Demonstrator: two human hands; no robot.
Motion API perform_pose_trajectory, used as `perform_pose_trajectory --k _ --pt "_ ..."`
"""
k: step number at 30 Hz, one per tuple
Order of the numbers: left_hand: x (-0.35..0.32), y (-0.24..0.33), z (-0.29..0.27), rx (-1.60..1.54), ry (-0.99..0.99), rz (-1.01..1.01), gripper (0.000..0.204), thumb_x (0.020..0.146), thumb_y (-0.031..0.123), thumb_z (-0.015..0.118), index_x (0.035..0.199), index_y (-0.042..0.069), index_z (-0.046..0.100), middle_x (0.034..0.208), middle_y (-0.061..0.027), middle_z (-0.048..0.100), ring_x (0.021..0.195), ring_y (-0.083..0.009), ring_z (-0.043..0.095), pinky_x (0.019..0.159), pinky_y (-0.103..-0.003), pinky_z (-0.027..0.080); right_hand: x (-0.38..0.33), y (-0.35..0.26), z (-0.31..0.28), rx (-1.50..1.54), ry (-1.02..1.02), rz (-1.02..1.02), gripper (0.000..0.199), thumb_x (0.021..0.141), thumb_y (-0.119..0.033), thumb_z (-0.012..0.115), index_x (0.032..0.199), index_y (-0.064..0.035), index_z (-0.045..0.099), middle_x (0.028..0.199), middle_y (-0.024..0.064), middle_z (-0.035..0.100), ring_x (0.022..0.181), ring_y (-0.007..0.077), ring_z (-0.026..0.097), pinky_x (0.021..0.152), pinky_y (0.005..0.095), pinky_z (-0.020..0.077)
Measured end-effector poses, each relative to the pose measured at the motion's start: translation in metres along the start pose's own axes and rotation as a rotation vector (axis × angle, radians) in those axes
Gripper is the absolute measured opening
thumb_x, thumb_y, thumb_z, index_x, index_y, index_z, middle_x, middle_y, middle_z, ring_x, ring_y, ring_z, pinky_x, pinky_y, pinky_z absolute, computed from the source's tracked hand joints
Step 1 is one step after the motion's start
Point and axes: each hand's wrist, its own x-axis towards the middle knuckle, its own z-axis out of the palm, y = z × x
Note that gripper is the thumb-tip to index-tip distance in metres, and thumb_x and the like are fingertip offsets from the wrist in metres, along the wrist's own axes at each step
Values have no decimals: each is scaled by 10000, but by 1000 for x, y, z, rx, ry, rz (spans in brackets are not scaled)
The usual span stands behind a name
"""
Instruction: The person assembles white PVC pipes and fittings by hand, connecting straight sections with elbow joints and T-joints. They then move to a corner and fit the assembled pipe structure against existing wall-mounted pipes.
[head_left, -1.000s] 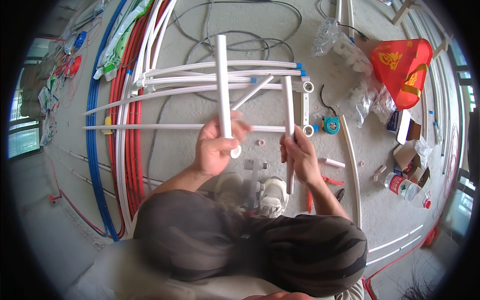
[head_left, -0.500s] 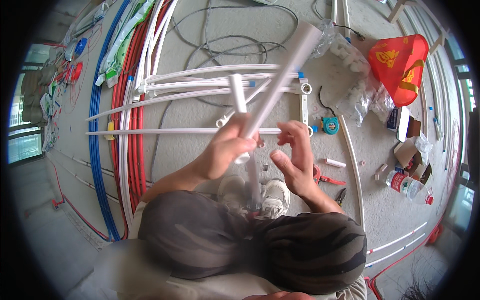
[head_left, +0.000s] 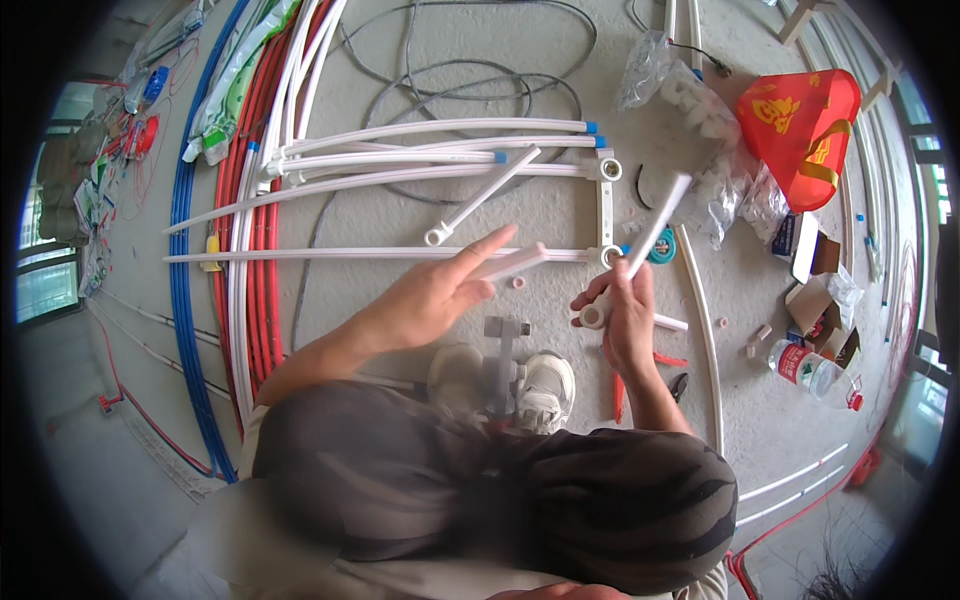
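Note:
My left hand holds a short white plastic pipe between thumb and fingers, its index finger stretched out along it. The pipe is slightly smeared by motion. In my right hand is another white pipe, tilted up and away, with a round white fitting at its lower end. Between my shoes stands a pipe fusion welder with metal heads at its top. On the floor beyond my hands lies a white pipe with a ring-shaped end fitting, touched by neither hand.
Long white pipes run across the floor to a white bracket with two fittings. Red pipes and blue pipes lie at left. A teal tape measure, red pipe cutter, bottle and red bag are at right.
My right hand, empty before, has closed on a pipe with a fitting and moved right. My left hand has moved left and lowered, keeping one short pipe. The welder's heads are now uncovered.

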Motion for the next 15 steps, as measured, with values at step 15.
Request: perform_pose_trajectory --k 15 --pt "-58 -85 16 449 -90 -267 315 1008 350 641 1209 113 690 962 -139 682 913 -373 680 786 -477 525 -30 64 -22 92 -273 226 321 1095 -173 523 1364 -22 433 1129 120 625 957 210 678 824 372 585"
